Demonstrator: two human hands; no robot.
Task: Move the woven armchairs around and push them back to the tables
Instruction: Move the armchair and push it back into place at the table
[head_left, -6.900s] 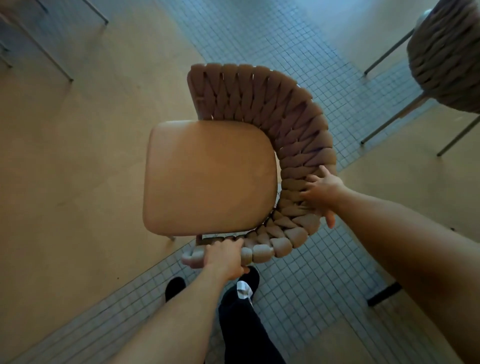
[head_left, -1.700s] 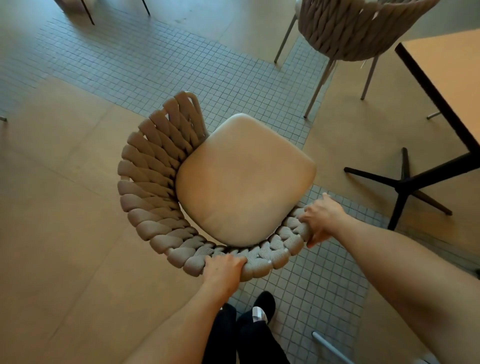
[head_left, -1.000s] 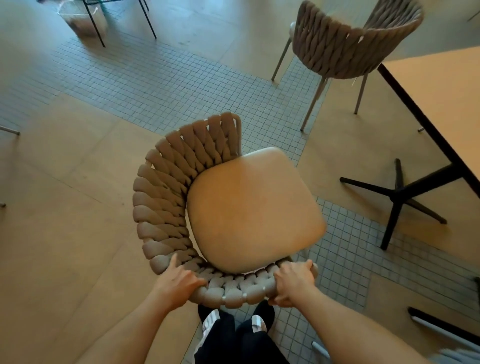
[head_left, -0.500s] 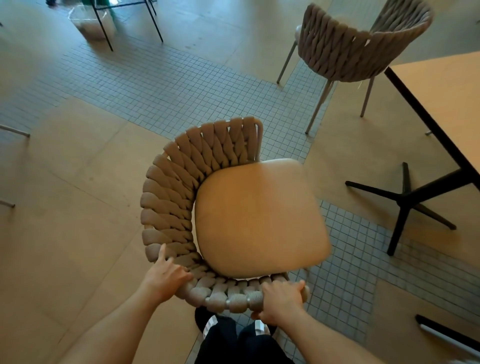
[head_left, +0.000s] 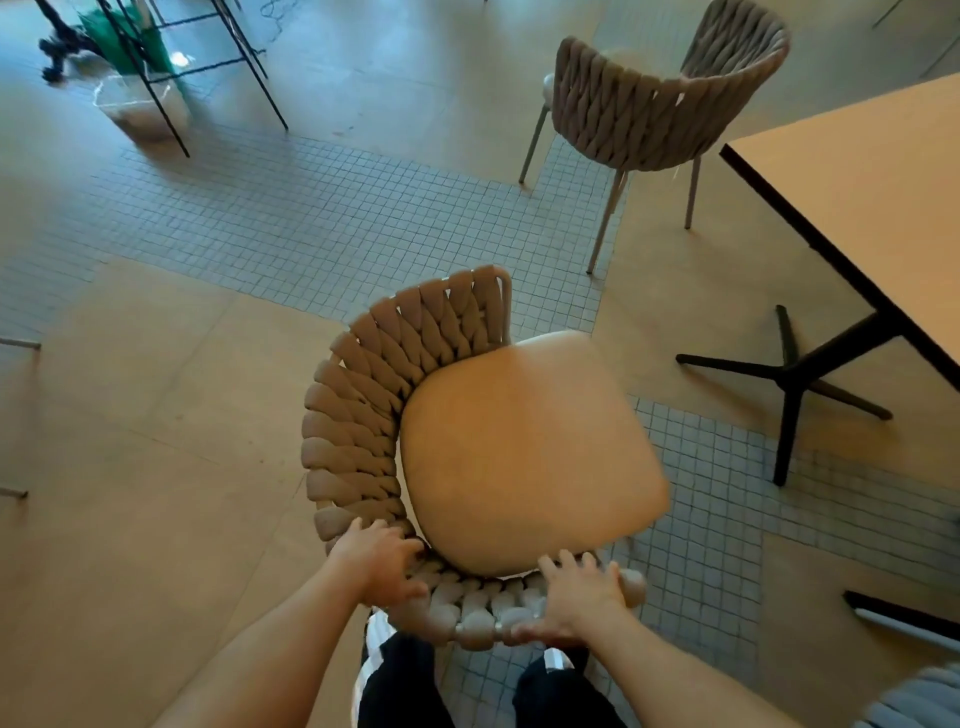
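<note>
The left hand (head_left: 375, 560) and the right hand (head_left: 574, 597) are both grasping the braided back rim of the near woven armchair (head_left: 483, 457), which is hiding its own legs and standing on the floor just in front of the person. Farther right the worktop (head_left: 872, 208) is being cut off by the frame edge. The second armchair (head_left: 654, 104) is standing beside its far corner, with the seat mostly hidden behind the backrest.

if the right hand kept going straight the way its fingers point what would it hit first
The right hand lies over the woven backrest, fingers pointing up-frame over the rim. Going straight on, it would probably meet the tan seat cushion first, though depth is unclear.
</note>
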